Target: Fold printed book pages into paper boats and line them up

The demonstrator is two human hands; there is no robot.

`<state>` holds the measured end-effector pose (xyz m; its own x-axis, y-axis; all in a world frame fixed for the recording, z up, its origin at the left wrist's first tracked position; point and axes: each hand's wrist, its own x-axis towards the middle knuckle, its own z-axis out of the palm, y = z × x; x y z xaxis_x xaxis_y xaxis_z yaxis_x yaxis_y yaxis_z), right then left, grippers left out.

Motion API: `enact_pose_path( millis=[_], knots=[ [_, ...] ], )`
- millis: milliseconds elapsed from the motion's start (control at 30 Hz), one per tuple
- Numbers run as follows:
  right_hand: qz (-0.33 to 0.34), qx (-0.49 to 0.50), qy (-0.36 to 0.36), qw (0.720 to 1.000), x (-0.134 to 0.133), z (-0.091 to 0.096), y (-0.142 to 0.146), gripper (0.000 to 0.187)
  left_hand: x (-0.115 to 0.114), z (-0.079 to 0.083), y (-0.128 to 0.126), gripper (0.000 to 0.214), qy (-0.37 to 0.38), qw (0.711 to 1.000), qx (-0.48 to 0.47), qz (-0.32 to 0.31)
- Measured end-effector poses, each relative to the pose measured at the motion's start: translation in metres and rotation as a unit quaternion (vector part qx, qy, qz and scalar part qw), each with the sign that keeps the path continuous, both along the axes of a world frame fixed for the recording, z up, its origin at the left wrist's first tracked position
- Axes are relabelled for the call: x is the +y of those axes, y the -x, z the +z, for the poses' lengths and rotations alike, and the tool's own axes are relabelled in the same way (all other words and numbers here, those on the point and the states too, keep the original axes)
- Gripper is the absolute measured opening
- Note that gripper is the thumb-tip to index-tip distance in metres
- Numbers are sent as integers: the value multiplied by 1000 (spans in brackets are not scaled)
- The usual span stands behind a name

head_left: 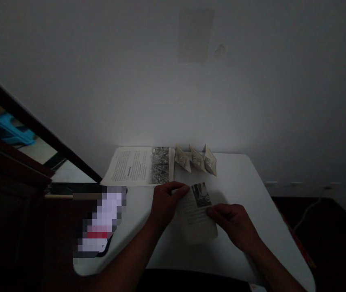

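Observation:
A printed page (197, 217) with text and a small dark picture lies on the white table (246, 190) in front of me. My left hand (165, 202) pinches its upper left corner between thumb and fingers. At the page's right edge my right hand (234, 223) rests with fingers curled and pressing down on the paper. Three folded paper pieces (195, 159) stand in a row just beyond the page, made of the same printed paper.
An open book (139, 165) with text and a picture lies at the table's far left. A blurred object (100, 221) sits at the left edge. A pale wall rises behind the table. Dark furniture stands to the left, dark floor to the right.

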<state>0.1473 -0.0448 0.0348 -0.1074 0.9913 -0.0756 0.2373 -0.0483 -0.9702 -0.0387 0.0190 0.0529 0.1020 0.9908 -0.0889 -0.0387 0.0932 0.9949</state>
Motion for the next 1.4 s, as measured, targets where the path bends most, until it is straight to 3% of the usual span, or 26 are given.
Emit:
enact_pose_path(
  millis=[1400],
  knots=[
    [-13,-87,-46,995,-5,2,0,36,-1,6,1,18,-16,999,26,30]
  ],
)
